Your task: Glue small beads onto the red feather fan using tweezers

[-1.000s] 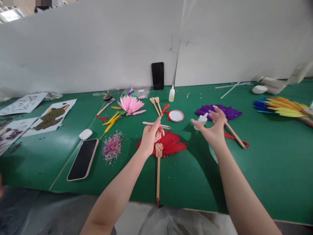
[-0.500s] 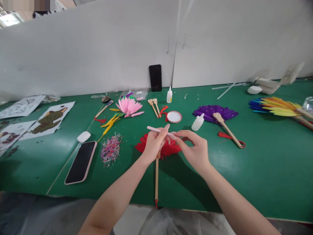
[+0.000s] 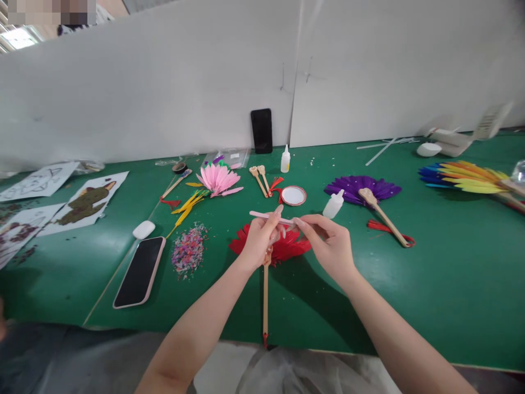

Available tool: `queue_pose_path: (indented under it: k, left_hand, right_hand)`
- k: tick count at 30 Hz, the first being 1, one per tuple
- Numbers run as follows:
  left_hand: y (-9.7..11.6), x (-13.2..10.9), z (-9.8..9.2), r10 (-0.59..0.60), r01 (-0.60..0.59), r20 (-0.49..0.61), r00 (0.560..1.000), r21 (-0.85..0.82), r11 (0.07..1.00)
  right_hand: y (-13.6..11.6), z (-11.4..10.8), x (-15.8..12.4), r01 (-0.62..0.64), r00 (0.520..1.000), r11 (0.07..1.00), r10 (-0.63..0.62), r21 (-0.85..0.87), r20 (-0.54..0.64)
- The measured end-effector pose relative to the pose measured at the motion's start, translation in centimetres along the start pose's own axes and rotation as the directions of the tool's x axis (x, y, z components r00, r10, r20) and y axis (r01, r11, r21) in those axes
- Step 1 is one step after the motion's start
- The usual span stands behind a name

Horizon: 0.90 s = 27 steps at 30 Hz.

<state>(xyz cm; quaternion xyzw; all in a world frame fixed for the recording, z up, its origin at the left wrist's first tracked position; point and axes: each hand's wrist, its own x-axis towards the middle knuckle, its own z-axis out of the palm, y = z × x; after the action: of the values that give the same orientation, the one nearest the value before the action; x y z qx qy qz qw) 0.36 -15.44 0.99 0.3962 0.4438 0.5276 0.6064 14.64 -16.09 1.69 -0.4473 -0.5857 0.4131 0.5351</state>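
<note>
My left hand (image 3: 259,239) is closed around a thin pink stick-like tool (image 3: 262,215), held level above a red feather fan (image 3: 293,246). The fan lies on the green table (image 3: 430,290), its long wooden handle (image 3: 266,298) pointing toward me. My right hand (image 3: 328,243) meets the left one, its fingertips pinched at the right end of the pink tool. A small white glue bottle (image 3: 333,204) stands just beyond my right hand.
A pink-cased phone (image 3: 140,271), a white earbud case (image 3: 143,229) and a heap of coloured confetti (image 3: 188,249) lie to the left. Farther back lie a pink feather flower (image 3: 218,178), a purple fan (image 3: 361,189), a round lid (image 3: 293,195), a rainbow fan (image 3: 467,178) and a black phone (image 3: 261,130) against the wall.
My right hand left the glue bottle near the purple fan and came left to the pink tool, where its fingers now pinch the end. The left hand has kept holding the tool.
</note>
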Motion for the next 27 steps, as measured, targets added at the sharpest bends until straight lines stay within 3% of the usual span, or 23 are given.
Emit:
queue_pose_path:
  k: [10,14,19,27]
  left_hand:
    - [0.01,0.09,-0.02,-0.016,0.016,-0.010,1.000,-0.048,0.999]
    - [-0.08,0.08,-0.13,-0.001,0.001,-0.002,1.000,-0.041,0.999]
    - [-0.31,-0.03,-0.25,0.020,-0.019,0.026,0.999,-0.021,1.000]
    - [-0.30,-0.01,-0.54,0.035,-0.034,0.044,0.998,-0.035,0.999]
  right_hand:
    - [0.24,0.30,-0.03,-0.089,0.996,0.987,0.086,0.135,0.027]
    - [0.05,0.21,0.26,-0.165,0.982,0.969,0.144,0.181,0.127]
    - [-0.28,0.05,0.34,-0.330,0.906,0.917,0.240,0.226,0.348]
    - [-0.07,-0.58,0.53,-0.496,0.805,0.803,0.282,0.330,0.523]
